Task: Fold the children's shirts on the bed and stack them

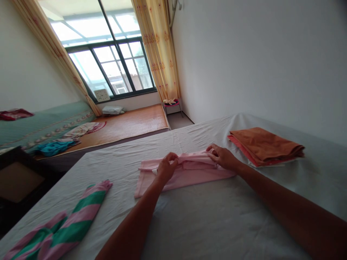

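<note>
A light pink garment (187, 177), partly folded into a long flat strip, lies on the white-sheeted surface in front of me. My left hand (167, 167) pinches its upper layer left of the middle. Toward its right end, my right hand (220, 156) grips the far edge between thumb and fingers. Between the hands the cloth is slightly raised and shows a fold. A small white patch, perhaps a tag, peeks out beside my left hand. Which kind of garment it is I cannot tell.
Folded orange and brown clothes (267, 144) are stacked at the right. At the lower left lies a pink and green striped garment (78, 220). Beyond the white sheet (114, 162) stands a low bed with a woven mat (135, 121), and a small stool (171, 104) is by the curtain.
</note>
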Motion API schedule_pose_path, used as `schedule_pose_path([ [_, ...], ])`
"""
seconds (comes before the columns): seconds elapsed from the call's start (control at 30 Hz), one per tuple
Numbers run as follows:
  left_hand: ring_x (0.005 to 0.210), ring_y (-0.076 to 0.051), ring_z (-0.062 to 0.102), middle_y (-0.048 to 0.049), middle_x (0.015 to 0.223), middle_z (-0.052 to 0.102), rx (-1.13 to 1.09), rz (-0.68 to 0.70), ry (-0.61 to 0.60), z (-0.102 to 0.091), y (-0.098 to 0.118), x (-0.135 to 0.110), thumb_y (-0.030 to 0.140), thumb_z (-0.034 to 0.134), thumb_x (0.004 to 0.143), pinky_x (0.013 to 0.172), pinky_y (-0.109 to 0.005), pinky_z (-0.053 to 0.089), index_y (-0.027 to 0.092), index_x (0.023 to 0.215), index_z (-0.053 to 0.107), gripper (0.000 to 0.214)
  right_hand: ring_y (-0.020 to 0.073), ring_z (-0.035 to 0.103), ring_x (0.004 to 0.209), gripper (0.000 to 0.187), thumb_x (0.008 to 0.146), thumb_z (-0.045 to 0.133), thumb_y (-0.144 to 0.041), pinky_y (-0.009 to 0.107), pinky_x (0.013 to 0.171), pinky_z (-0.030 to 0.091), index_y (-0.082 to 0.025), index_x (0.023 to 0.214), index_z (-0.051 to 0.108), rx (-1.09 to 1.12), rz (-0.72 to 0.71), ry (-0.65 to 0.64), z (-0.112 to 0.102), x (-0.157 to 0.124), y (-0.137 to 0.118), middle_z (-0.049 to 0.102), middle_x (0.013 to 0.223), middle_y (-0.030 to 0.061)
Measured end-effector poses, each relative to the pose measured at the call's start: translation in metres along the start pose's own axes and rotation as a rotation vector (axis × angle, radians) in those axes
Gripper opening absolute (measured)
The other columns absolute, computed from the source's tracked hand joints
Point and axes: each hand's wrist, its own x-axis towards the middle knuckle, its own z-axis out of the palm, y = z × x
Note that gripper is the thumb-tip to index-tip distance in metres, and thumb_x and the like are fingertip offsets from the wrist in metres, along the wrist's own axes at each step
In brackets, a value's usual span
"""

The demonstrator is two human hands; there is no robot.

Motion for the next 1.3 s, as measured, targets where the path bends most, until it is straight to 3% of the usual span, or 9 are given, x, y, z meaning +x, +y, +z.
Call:
schedule_pose_path([
  [0.17, 0.071, -0.014, 0.059, 0.0030, 0.079, 0.065, 0.203, -0.041, -0.099, 0.001, 0.002, -0.006, 0.026, 0.051, 0.085, 0.067, -0.026, 0.041, 0.025, 0.113, 0.056, 0.029, 0.0176, 0.061, 0.071, 0.013, 0.084, 0.054, -0.031, 0.025, 0.063, 0.040, -0.022, 0.092, 0.058, -0.174, -0.007, -0.077, -0.001, -0.004, -0.003, 0.066, 0.076, 0.0029],
  [0.33, 0.104, -0.020, 0.055, -0.0061, 0.104, 0.065, 0.290, 0.304, -0.053, 0.001, 0.015, -0.016, 0.025, 0.044, 0.092, 0.092, -0.033, 0.041, 0.024, 0.111, 0.062, 0.026, 0.0215, 0.058, 0.098, 0.023, 0.092, 0.043, -0.027, 0.033, 0.086, 0.043, -0.022, 0.098, 0.065, -0.227, -0.232, 0.047, 0.002, -0.009, -0.030, 0.067, 0.099, 0.0086],
  [0.47, 0.125, -0.020, 0.044, -0.0072, 0.129, 0.057, 0.294, 0.507, -0.249, 0.012, 0.011, -0.024, 0.026, 0.041, 0.094, 0.108, -0.037, 0.032, 0.024, 0.126, 0.056, 0.035, 0.0226, 0.048, 0.122, 0.036, 0.094, 0.041, -0.029, 0.041, 0.106, 0.033, -0.024, 0.126, 0.057, -0.155, -0.495, -0.142, 0.022, -0.018, -0.038, 0.058, 0.129, 0.0082],
  [0.67, 0.141, -0.021, 0.022, -0.0044, 0.152, 0.032, 0.418, 0.430, -0.429, 0.014, -0.003, -0.027, 0.043, 0.036, 0.095, 0.116, -0.041, 0.017, 0.027, 0.146, 0.030, 0.054, 0.0286, 0.030, 0.137, 0.073, 0.089, 0.043, -0.056, 0.045, 0.112, 0.023, -0.012, 0.146, 0.032, -0.201, -0.392, -0.331, 0.037, -0.028, -0.030, 0.033, 0.149, 0.0161],
  [0.77, 0.142, -0.021, 0.021, -0.0048, 0.152, 0.031, 0.440, 0.405, -0.440, 0.008, -0.001, -0.026, 0.044, 0.034, 0.096, 0.116, -0.042, 0.016, 0.027, 0.146, 0.030, 0.053, 0.0261, 0.046, 0.126, 0.050, 0.093, 0.040, -0.048, 0.043, 0.105, 0.033, -0.021, 0.135, 0.050, -0.173, -0.366, -0.287, 0.026, -0.021, -0.027, 0.053, 0.136, 0.0111],
  [0.9, 0.142, -0.020, 0.021, -0.0029, 0.152, 0.031, 0.443, 0.390, -0.442, 0.006, 0.001, -0.028, 0.044, 0.034, 0.096, 0.115, -0.043, 0.016, 0.030, 0.145, 0.031, 0.051, 0.0239, 0.062, 0.093, 0.029, 0.094, 0.041, -0.032, 0.036, 0.084, 0.046, -0.018, 0.098, 0.067, -0.260, -0.121, -0.082, 0.003, -0.008, -0.008, 0.068, 0.097, 0.0116],
  [1.07, 0.141, -0.022, 0.024, -0.0033, 0.150, 0.035, 0.390, 0.397, -0.415, 0.011, -0.003, -0.029, 0.041, 0.038, 0.095, 0.115, -0.045, 0.017, 0.031, 0.143, 0.035, 0.050, 0.0266, 0.055, 0.107, 0.025, 0.089, 0.047, -0.024, 0.041, 0.093, 0.043, -0.016, 0.109, 0.061, -0.279, -0.133, 0.210, -0.009, -0.003, 0.003, 0.062, 0.111, 0.0141],
  [1.2, 0.133, -0.018, 0.038, -0.0061, 0.144, 0.044, 0.290, 0.369, -0.351, -0.003, -0.013, -0.014, 0.032, 0.038, 0.094, 0.111, -0.036, 0.029, 0.025, 0.138, 0.043, 0.045, 0.0227, 0.047, 0.123, 0.035, 0.093, 0.042, -0.025, 0.043, 0.106, 0.034, -0.026, 0.124, 0.058, -0.184, -0.465, -0.029, 0.008, -0.011, -0.017, 0.058, 0.129, 0.0061],
  [1.3, 0.124, -0.020, 0.048, -0.0106, 0.137, 0.049, 0.389, 0.183, -0.101, -0.035, -0.029, 0.000, 0.026, 0.036, 0.093, 0.103, -0.034, 0.039, 0.019, 0.132, 0.047, 0.041, 0.0226, 0.039, 0.132, 0.044, 0.094, 0.044, -0.038, 0.043, 0.111, 0.027, -0.029, 0.136, 0.048, -0.157, -0.555, -0.262, 0.024, -0.018, -0.023, 0.050, 0.140, 0.0031],
])
